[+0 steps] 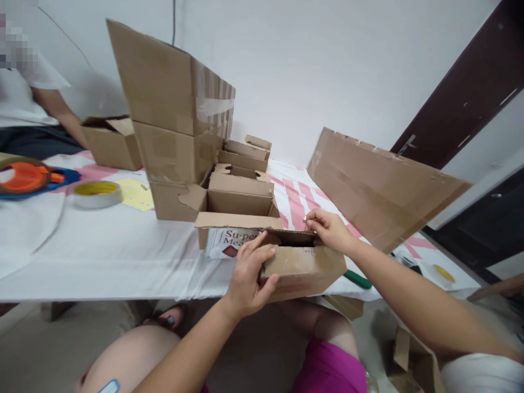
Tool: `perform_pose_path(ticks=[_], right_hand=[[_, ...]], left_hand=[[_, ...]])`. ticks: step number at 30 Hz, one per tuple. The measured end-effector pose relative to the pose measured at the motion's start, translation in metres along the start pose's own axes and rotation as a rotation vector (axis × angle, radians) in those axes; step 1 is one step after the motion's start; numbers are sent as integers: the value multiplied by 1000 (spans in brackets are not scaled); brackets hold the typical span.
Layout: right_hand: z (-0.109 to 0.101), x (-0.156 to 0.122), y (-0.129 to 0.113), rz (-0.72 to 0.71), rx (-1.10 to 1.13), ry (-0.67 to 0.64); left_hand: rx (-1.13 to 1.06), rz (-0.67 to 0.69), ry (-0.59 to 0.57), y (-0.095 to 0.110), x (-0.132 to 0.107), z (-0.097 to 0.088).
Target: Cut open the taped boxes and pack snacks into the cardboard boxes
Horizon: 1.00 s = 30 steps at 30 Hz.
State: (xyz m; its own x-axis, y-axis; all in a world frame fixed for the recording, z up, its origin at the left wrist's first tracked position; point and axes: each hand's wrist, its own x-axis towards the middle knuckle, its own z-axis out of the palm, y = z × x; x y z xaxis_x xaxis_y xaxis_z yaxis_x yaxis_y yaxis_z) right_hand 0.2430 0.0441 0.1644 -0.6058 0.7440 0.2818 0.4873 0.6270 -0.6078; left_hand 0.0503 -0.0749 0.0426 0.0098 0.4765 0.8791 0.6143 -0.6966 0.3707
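A small brown cardboard box (303, 265) sits at the front edge of the worktop (123, 262), right of that edge's middle and partly overhanging it, with its long axis running left to right, roughly along the edge, and its open mouth turned upward. The corrugated board shows a rough, raw rim, and a glossy film shines on its near upper face. The person's left hand (249, 275) is clamped on the box's left end, fingers over the top and thumb against the near side. The right hand (327, 229) is at the far rim toward the right end, thumb and fingertips brought together; whether they pinch the rim or a scrap cannot be told. Just behind the left hand, a glossy white printed packet (229, 243) stands upright against an open carton (241, 204), first in a row of open cartons reaching toward the back edge. Left of the row rises a stack of boxes (164, 90), flat-sided and banded with shiny tape. A green handle (358, 279) lies by the small box's right end. Toward the right edge leans a broad, smooth cardboard panel (385, 188); toward the left edge lie a round tape roll (97, 195), a thin yellow sheet (137, 195) and an orange-and-blue tape dispenser (30, 177). White cloth with pink stripes, softly wrinkled, covers the worktop.
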Motion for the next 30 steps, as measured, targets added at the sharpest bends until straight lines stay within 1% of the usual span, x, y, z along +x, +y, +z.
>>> perform_pose_path(ticks=[2, 4, 5, 7, 10, 12, 14, 16, 18, 21, 23, 26, 28, 30], right_hand=[[-1, 0, -4, -3, -1, -1], [-3, -4, -11, -42, -51, -9], [-3, -9, -14, -88, -102, -13], [-3, -23, -20, -242, -236, -16], [2, -50, -23, -485, -432, -19], [7, -68, -21, -557, -539, -8], [13, -82, -17, -572, -609, 13], [17, -91, -14, -567, -629, 29], [19, -96, -13, -555, -622, 35], [17, -97, -12, -508, -529, 53], [15, -94, -12, -409, -399, 78], [12, -87, -10, -170, -222, 105], [12, -80, -8, -46, -180, 117], [11, -73, -4, 15, -188, 124]], left_hand=[[-4, -1, -2, 0, -1, 0], [-6, 0, 20, 0, -3, 1], [-19, -9, 35, 0, -5, 1], [-85, -56, 66, 0, -7, 0], [-149, -175, 72, 3, -5, -2], [-71, -170, 30, 8, -2, -5], [21, -107, -19, 13, 3, -6], [61, -53, -32, 18, 6, -6], [68, -41, -21, 20, 7, -6], [80, -30, -22, 21, 6, -5], [90, -28, -24, 21, 6, -6], [105, -34, -29, 20, 7, -6], [115, -39, -35, 20, 8, -7], [120, -36, -39, 20, 9, -7]])
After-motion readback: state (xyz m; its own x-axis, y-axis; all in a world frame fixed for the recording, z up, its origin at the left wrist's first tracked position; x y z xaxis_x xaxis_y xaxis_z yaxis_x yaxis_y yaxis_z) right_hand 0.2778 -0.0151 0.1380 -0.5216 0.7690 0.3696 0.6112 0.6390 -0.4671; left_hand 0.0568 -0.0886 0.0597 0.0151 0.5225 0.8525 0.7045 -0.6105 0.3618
